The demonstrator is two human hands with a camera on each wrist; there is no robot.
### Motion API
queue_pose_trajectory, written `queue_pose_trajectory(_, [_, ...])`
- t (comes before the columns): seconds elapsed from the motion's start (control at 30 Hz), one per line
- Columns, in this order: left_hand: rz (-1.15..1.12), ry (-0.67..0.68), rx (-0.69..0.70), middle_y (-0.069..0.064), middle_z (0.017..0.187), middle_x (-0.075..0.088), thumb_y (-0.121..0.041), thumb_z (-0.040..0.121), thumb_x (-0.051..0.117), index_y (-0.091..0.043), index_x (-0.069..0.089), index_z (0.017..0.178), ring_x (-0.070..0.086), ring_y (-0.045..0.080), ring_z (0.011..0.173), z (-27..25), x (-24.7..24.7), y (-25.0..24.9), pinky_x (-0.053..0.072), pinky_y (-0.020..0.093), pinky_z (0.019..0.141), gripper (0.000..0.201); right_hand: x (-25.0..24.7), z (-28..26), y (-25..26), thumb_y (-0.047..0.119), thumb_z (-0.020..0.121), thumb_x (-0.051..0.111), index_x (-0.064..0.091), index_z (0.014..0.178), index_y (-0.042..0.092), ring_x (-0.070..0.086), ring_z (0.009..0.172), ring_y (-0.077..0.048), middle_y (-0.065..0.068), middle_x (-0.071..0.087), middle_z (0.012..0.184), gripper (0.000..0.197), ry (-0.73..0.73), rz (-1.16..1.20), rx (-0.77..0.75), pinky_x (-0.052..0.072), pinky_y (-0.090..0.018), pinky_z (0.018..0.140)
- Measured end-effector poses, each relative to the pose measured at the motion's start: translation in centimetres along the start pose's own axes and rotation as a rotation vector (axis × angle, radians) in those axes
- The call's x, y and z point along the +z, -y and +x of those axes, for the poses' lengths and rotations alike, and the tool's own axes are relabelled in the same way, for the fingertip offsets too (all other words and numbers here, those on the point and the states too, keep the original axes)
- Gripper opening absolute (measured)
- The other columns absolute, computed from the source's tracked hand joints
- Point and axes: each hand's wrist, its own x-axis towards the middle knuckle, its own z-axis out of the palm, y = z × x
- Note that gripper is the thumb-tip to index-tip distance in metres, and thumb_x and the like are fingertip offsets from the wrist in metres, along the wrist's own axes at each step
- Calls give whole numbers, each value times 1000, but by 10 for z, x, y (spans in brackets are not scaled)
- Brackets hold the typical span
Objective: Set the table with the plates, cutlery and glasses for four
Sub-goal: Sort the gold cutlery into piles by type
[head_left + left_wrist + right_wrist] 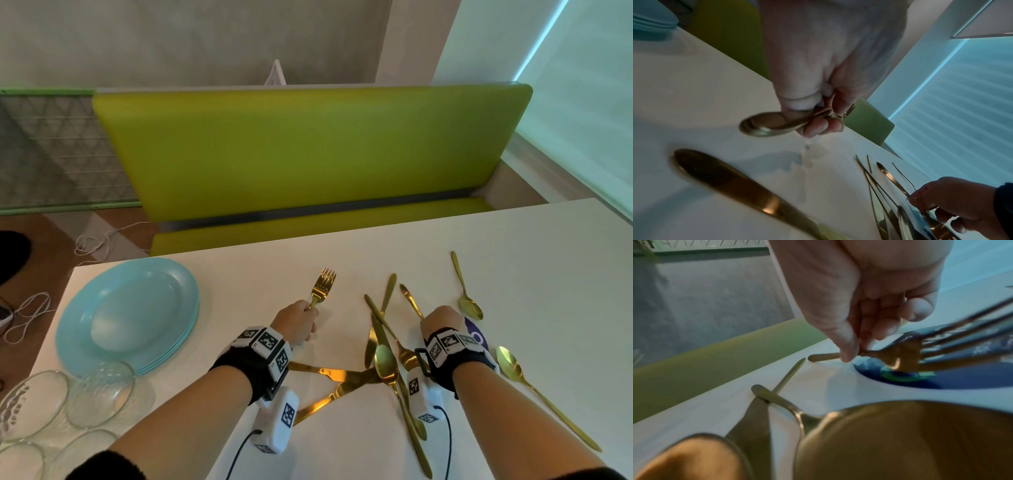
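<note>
My left hand (297,323) grips a bundle of gold forks (323,282) by the handles, tines pointing away over the white table (513,246). In the left wrist view the stacked handle ends (761,125) stick out below the left hand (818,118). My right hand (441,321) pinches the neck of another gold fork (906,353) between thumb and fingers (846,352), and its handle (410,301) points away. Loose gold knives (337,375) and spoons (387,363) lie crossed between my forearms. A stack of light blue plates (126,315) sits at the left, with clear glasses (99,394) near it.
A round dark purple mat (476,334) lies under the right hand. Two more spoons (471,305) lie to the right. A green bench (308,154) runs behind the table's far edge. White cables (92,241) lie on the floor at the left.
</note>
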Motion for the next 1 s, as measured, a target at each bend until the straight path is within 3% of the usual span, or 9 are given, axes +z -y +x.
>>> queue_pose_trajectory(0.17, [97,-74,-10,5,95,58,-18,97,32,-14,54,111,54,22,84,0,-4,-3,41,26,70,27,-7,-19,18,16,91,47,63,109,5,61,103,-28,-13,66,107,26,-131,-212,-77,50,-36,88])
queue_pose_trajectory(0.3, [186,-110,-21,12,120,58,-17,98,30,-12,51,119,56,29,110,-1,-10,-5,41,30,85,30,-6,-38,35,24,96,42,59,114,15,54,108,-21,-4,64,112,26,-225,-438,-388,43,-33,91])
queue_pose_trajectory(0.43, [256,-125,-25,15,127,54,-19,100,30,-10,45,127,51,31,116,-5,-17,-6,35,30,85,33,-1,-64,51,21,95,44,62,111,20,48,112,-21,-1,61,114,24,-180,-578,-693,38,-33,94])
queue_pose_trajectory(0.53, [259,-99,-32,15,129,52,-15,98,29,-11,45,128,50,31,118,-9,-19,-5,38,33,94,34,5,-85,61,20,94,49,64,110,20,45,110,-22,-2,59,113,22,-136,-653,-878,38,-35,95])
queue_pose_trajectory(0.67, [278,-52,-10,15,123,57,-12,96,33,-11,51,120,54,31,114,-12,-14,-3,43,36,96,30,12,-111,75,21,94,49,65,110,19,45,107,-24,-5,57,114,23,-109,-716,-1038,38,-36,89])
queue_pose_trajectory(0.8, [343,30,47,21,116,63,-9,94,38,1,55,114,61,36,104,-18,-8,-3,49,37,87,28,14,-129,89,22,94,47,67,111,19,41,117,-25,-5,55,120,26,-88,-718,-1117,35,-38,95])
queue_pose_trajectory(0.9, [341,126,103,22,86,65,-4,89,39,1,62,88,54,27,76,-25,-7,1,42,31,67,23,16,-137,92,24,95,45,66,115,20,41,118,-25,-5,56,120,29,-68,-747,-1134,35,-38,98])
queue_pose_trajectory(0.93, [319,152,102,15,71,61,-2,87,38,-6,58,75,51,25,69,-27,-7,3,40,29,62,24,16,-138,92,25,95,46,66,115,21,42,118,-25,-5,56,119,28,-61,-757,-1130,35,-37,97])
queue_pose_trajectory(1.0, [247,197,95,4,63,54,-2,90,38,-15,51,67,51,18,58,-30,-7,5,41,23,58,29,15,-139,91,27,95,47,67,115,23,43,116,-25,-4,57,118,29,-45,-776,-1119,35,-36,96])
